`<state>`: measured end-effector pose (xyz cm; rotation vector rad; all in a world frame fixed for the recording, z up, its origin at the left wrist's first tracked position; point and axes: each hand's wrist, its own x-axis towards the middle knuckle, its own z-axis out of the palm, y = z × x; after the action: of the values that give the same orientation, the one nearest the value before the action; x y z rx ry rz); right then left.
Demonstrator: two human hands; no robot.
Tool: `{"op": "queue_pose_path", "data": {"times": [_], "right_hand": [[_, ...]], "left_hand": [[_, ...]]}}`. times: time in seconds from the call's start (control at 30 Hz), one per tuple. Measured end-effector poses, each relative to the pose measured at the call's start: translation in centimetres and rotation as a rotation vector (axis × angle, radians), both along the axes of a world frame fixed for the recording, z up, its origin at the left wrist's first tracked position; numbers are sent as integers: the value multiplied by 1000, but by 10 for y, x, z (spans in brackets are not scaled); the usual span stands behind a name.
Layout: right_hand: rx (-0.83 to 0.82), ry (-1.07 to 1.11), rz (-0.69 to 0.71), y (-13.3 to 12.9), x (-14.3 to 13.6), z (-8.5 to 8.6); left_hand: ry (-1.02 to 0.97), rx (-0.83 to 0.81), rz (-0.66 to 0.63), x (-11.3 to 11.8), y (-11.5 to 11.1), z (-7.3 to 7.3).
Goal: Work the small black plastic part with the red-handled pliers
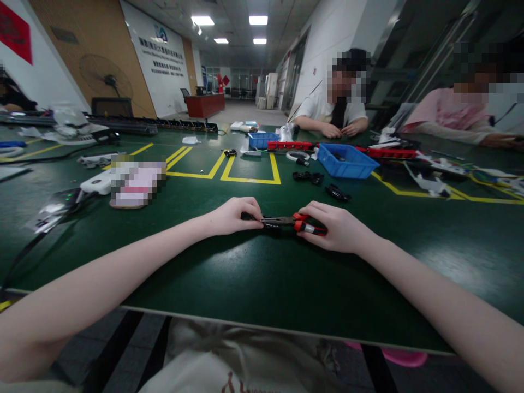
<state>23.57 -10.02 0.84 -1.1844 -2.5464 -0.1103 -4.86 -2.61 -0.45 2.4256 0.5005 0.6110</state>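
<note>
My right hand (pixel 338 225) is wrapped round the red and black handles of needle-nose pliers (pixel 311 227). Their long jaws point left, and the tips meet the fingers of my left hand (pixel 235 214). Those fingers pinch a small black part (pixel 271 225), which looks like a bundled cable and lies just above the green table (pixel 245 284). Where the plier tips touch the part is too small to make out. Beyond my right hand lie two black cable bundles, one nearer (pixel 338 192) and one farther (pixel 308 177).
Farther back stand a blue bin (pixel 347 170) and a smaller blue bin (pixel 264 140). A phone in a pink case (pixel 138 185) and a white device (pixel 104 181) with a black strap lie at the left. Two people sit across the table at the right.
</note>
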Motion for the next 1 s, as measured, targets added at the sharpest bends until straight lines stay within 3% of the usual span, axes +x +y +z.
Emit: {"op": "queue_pose_path", "data": {"times": [0.33, 1.0], "right_hand": [[41, -17, 1, 0, 1, 0], [63, -30, 4, -1, 3, 2]], "left_hand": [[-32, 139, 17, -1, -3, -4], [-18, 72, -31, 3, -3, 0]]}}
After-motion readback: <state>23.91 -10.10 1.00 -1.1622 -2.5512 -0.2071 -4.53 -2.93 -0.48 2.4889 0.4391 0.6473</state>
